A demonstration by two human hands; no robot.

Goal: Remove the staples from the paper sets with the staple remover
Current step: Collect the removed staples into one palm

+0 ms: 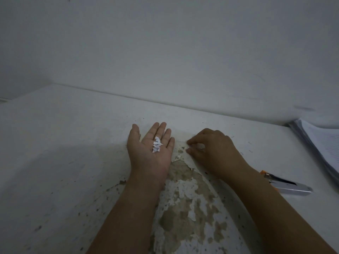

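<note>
The left hand [150, 149] rests palm up on the white peeling worktop [55, 162], grip spread, carrying small white paper scraps [156, 144]. The right hand [211, 149] curls its grip beside it, and what it holds cannot be told. The silver-and-orange metal staple remover [288, 184] lies at right, near the white paper stack [321, 147].

Scene dim, flat grey cast throughout, fine detail noisy. Broad soft shadow on table [64, 153], left of left hand [145, 156]. Paper scraps [156, 144] in palm are brightest spot, detail washed out. Wall [165, 43] darkens toward upper corners. Table's far edge bows: wide-angle distortion. Paper stack [319, 143] at right edge smeared, soft.
</note>
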